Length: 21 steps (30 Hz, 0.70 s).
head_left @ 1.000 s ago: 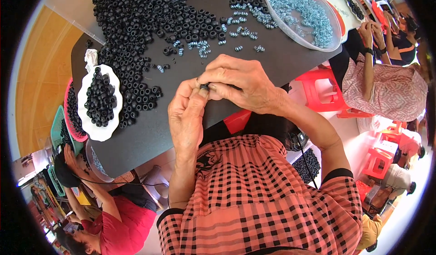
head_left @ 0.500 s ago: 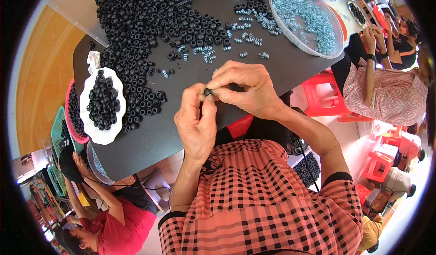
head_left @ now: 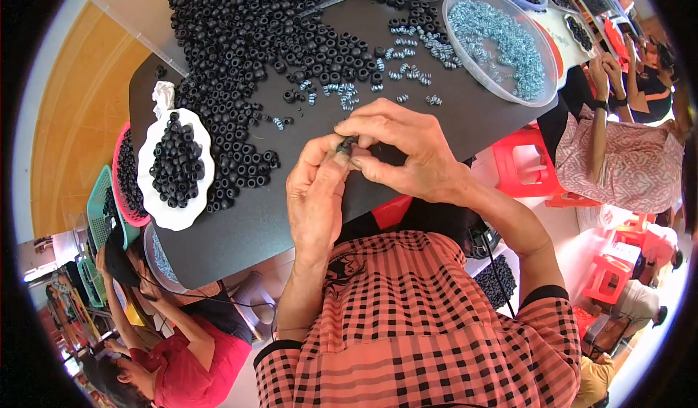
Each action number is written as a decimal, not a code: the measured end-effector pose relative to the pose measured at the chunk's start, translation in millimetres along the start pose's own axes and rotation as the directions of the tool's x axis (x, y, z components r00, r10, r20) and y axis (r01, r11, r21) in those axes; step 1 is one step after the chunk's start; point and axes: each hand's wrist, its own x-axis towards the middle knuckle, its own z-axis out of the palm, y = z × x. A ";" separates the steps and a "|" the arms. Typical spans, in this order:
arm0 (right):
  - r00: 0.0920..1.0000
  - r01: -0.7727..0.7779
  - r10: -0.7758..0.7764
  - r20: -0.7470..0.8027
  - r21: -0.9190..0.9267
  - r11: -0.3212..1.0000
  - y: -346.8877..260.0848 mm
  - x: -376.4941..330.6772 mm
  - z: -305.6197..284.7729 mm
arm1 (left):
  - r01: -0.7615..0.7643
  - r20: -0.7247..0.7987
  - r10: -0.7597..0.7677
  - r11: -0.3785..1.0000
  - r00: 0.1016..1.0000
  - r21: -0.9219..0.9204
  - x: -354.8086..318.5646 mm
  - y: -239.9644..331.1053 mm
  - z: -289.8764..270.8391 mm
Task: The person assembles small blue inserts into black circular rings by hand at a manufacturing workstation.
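Observation:
My left hand (head_left: 314, 198) and my right hand (head_left: 401, 148) meet above the near edge of the black table (head_left: 247, 226). Their fingertips pinch one small black ring (head_left: 345, 145) between them. Whether a metal piece sits in it I cannot tell. A big heap of black rubber rings (head_left: 269, 30) spreads over the table's far left. Small silvery spring pieces (head_left: 342, 92) lie scattered just beyond my hands.
A white scalloped dish (head_left: 174, 215) of black rings sits at the left edge. A clear round tub (head_left: 465, 52) with silvery springs stands far right. A person in red sits lower left, another in a patterned top at right, near red stools (head_left: 520, 172).
My joined hands have shifted slightly right and nearer the table edge, still working the same small ring between the fingertips.

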 end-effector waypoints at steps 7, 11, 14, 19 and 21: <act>0.991 0.130 -0.130 0.009 -0.168 0.977 10.1 2.0 10.2 | 0.020 0.053 -0.013 0.991 0.999 -0.135 5.0 -1.1 -3.9; 0.992 0.116 -0.109 0.058 -0.152 0.982 6.0 4.4 8.5 | 0.013 0.026 -0.009 0.989 1.000 -0.146 5.1 -3.9 -6.4; 0.990 0.141 -0.132 0.058 -0.190 0.972 2.2 6.0 8.2 | -0.011 0.056 0.019 0.989 0.998 -0.145 4.9 -6.1 -9.4; 0.998 0.038 -0.043 -0.052 -0.091 0.995 -2.1 0.8 10.2 | -0.042 -0.022 0.041 0.998 0.999 -0.036 0.0 -5.7 0.8; 0.998 0.015 -0.019 -0.060 -0.078 0.997 -6.7 1.7 9.0 | -0.049 -0.041 0.048 0.999 0.998 -0.006 -1.2 -9.1 -3.9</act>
